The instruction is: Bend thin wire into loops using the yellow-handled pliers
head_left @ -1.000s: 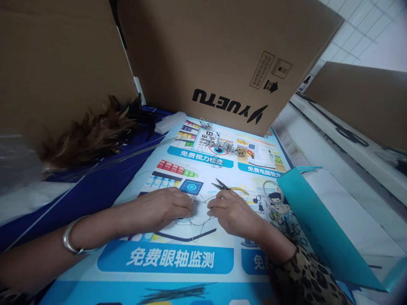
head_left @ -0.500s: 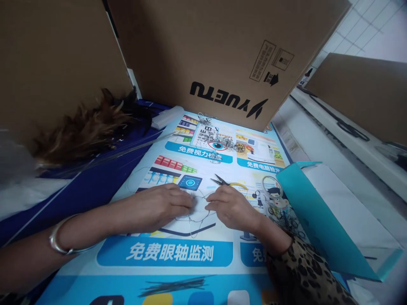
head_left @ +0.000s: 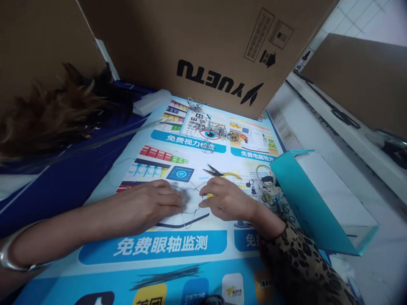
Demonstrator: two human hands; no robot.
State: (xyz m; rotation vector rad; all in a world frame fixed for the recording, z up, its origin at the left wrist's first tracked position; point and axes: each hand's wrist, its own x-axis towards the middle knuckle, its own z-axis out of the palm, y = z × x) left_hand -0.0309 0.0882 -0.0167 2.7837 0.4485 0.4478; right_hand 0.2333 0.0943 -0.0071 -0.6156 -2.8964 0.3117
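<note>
A thin bent wire [head_left: 187, 225] forms a loose loop on the printed sheet, with thin ends sticking out. My left hand [head_left: 163, 199] is closed with its fingertips pinched on the loop's left side. At the opposite side, my right hand [head_left: 224, 198] pinches the wire between thumb and fingers. Just beyond the right hand lie pliers [head_left: 213, 170] with dark jaws and yellow handles, the jaws apart; one handle is partly covered by that hand. The exact grip points on the wire are hidden by the fingers.
A large cardboard box [head_left: 203, 38] stands at the back. Tangled wire bits [head_left: 219, 130] lie before it. Straight dark wires [head_left: 168, 275] lie near the front. At right are a wire coil [head_left: 266, 175], small rings [head_left: 280, 205] and a teal box [head_left: 314, 207]. Brown feathers [head_left: 54, 106] sit left.
The camera view has shifted, so the table and box appear further left and higher. Both hands stay on the wire loop, with little visible change in their grip.
</note>
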